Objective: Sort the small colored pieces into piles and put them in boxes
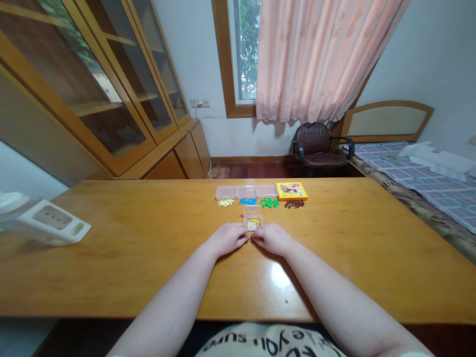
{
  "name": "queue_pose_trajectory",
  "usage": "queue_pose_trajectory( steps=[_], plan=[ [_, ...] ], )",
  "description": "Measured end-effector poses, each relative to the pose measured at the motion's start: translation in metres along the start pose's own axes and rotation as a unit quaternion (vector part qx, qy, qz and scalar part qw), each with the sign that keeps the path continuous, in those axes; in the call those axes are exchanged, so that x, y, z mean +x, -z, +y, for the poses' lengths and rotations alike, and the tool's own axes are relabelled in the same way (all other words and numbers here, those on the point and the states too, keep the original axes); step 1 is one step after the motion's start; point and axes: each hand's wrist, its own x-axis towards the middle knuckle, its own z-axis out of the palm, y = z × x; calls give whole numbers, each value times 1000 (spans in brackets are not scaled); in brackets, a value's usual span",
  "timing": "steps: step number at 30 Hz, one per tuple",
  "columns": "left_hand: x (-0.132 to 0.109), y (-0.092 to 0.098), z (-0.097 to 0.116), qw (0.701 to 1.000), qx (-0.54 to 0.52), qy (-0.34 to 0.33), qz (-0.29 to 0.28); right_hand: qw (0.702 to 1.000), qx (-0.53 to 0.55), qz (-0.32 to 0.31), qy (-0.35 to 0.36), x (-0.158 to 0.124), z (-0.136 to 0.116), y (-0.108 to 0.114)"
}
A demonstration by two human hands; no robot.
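Box (252,217), small and clear with its lid up, sits on the bench (111,248) right in front of our two hands, so the yellow bits inside are within a short reach. Our left hand (227,239) and right hand (273,238) meet fingertip to fingertip just before it, both curled as if pinching something tiny; what the grip closes on is too small to tell. Behind the box, four little heaps lie in a row by colour: pale (225,202), blue (247,201), green (269,203) and brown (294,204). Each seems paired with a container behind it, three clear trays (246,192) and a yellow pack (292,191), which keeps the colours apart.
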Motion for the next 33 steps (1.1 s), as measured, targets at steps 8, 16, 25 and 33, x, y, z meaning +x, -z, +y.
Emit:
queue_pose_trajectory(
  steps=[8, 16, 25, 33],
  plan=[
    [9, -7, -9, 992, 9, 75, 97, 999, 33, 13, -31, -1, 1, 0],
    [0, -2, 0, 1000, -7, -3, 1, 997, 33, 18, -63, -6, 3, 9],
    [5, -12, 4, 1000, 16, -5, -3, 999, 43, -10, -16, -6, 5, 5],
    [3, -7, 5, 1000, 23, -11, -1, 998, 12, -13, -58, -5, 5, 6]
  ],
)
